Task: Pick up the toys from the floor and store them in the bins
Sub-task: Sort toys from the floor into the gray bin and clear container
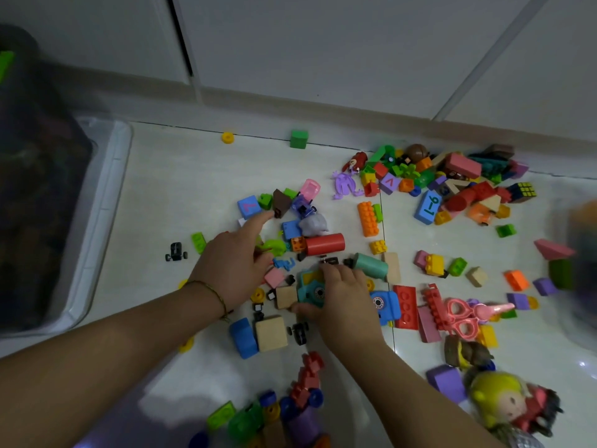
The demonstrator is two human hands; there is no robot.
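Observation:
Many small toys lie scattered on the pale tiled floor. My right hand grips a teal toy camera in the middle of the pile. My left hand reaches forward, its index finger stretched out and touching a brown block beside a blue number block. Under that hand lies a green toy. A large clear bin with dark contents stands at the left. A second bin shows blurred at the right edge.
A red cylinder, an orange brick, a mint cylinder and wooden blocks surround the hands. A dense heap of bricks sits at the back right. A doll lies at bottom right. A white cabinet lines the back.

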